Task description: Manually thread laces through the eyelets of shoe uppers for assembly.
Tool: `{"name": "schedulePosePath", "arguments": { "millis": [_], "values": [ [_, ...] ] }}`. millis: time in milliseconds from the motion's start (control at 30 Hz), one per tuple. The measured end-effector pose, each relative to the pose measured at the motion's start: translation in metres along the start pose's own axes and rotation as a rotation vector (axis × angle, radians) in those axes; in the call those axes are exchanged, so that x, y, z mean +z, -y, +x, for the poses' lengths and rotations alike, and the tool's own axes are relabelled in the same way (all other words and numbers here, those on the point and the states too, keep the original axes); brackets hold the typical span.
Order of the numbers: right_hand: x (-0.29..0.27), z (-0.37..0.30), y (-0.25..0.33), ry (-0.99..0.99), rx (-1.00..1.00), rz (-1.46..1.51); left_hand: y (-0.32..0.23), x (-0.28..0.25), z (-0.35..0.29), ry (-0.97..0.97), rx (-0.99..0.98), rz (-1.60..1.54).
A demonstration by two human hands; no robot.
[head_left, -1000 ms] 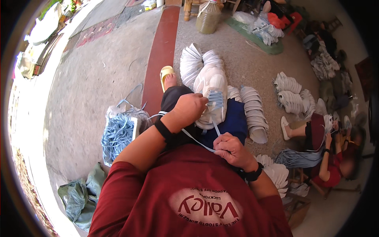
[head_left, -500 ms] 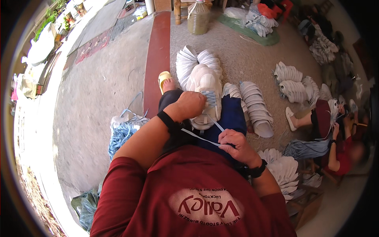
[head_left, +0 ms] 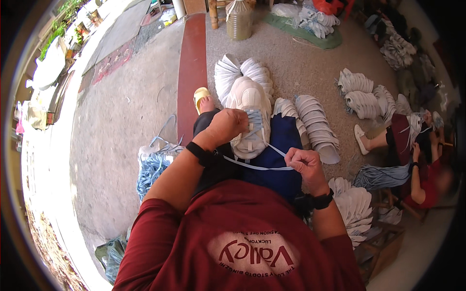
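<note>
A white shoe upper (head_left: pixel 248 114) with pale blue lacing lies on my lap, over a blue cloth (head_left: pixel 279 145). My left hand (head_left: pixel 227 126) rests on the shoe's left side, fingers closed against the laced part. My right hand (head_left: pixel 301 162) is pinched shut on a pale blue lace (head_left: pixel 257 167) that runs taut from the shoe across my lap. Both wrists wear black bands.
Stacks of white shoe uppers (head_left: pixel 318 128) lie fanned on the gravel floor ahead and right. A bag of blue laces (head_left: pixel 153 167) sits at my left. Another seated person (head_left: pixel 417 160) works at the right beside more laces (head_left: pixel 381 174). A plastic jug (head_left: pixel 239 20) stands far ahead.
My right hand has drawn the lace further out to the right and toward me. The left hand stays on the shoe. The view has shifted slightly.
</note>
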State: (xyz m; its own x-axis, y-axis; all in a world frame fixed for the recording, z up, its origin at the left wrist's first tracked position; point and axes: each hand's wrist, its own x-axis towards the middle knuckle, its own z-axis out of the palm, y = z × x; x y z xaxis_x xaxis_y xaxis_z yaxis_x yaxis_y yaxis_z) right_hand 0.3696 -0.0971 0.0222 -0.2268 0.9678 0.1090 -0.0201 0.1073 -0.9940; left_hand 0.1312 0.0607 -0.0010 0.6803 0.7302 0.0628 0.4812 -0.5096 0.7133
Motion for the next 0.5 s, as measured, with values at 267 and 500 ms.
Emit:
{"name": "schedulePosePath", "arguments": {
  "millis": [267,500],
  "values": [
    [-0.021,0.009,-0.031,-0.245,-0.014,0.295,-0.009,-0.004,0.011,0.142,-0.126,0.111],
    [-0.052,-0.005,-0.030,-0.458,-0.022,0.345,-0.010,-0.002,-0.004,0.090,-0.120,-0.008]
  ]
}}
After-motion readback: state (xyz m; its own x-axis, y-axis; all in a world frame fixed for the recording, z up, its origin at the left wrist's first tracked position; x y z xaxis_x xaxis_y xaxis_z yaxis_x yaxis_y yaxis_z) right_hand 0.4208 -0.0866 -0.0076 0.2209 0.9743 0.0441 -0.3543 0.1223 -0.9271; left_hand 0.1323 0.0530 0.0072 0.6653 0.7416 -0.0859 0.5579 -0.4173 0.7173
